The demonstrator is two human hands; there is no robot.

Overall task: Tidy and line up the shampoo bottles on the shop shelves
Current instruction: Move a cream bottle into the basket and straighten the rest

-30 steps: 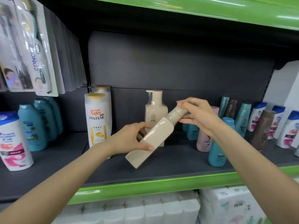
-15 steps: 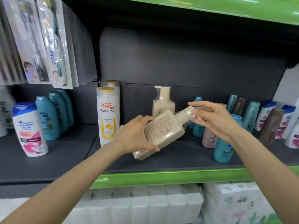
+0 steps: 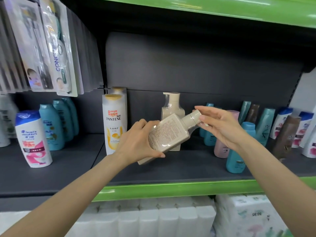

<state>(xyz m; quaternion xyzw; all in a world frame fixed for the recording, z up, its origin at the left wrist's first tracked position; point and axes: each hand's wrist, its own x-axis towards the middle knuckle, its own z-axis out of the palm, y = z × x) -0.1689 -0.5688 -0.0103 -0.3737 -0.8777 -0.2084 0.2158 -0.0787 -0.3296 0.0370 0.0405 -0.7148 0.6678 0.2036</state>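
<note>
I hold a beige pump bottle (image 3: 168, 134) tilted above the dark shelf (image 3: 179, 168), its printed back label facing me. My left hand (image 3: 138, 141) grips its lower body. My right hand (image 3: 220, 124) pinches its pump head at the upper right. A second beige pump bottle (image 3: 172, 105) stands upright behind it against the back panel. Two white Pantene bottles (image 3: 113, 124) stand to the left, one behind the other.
Teal bottles (image 3: 58, 124) and a white Head & Shoulders bottle (image 3: 32, 139) stand at the left. Pink, teal, brown and white bottles (image 3: 266, 127) crowd the right, a teal one (image 3: 236, 151) nearest the green shelf edge (image 3: 171, 190). Hanging toothbrush packs (image 3: 42, 45) overhang the upper left. Tissue packs (image 3: 153, 218) sit below.
The beige bottle has been turned in my hands from narrow side to label face and sits a little more upright. My view has shifted left.
</note>
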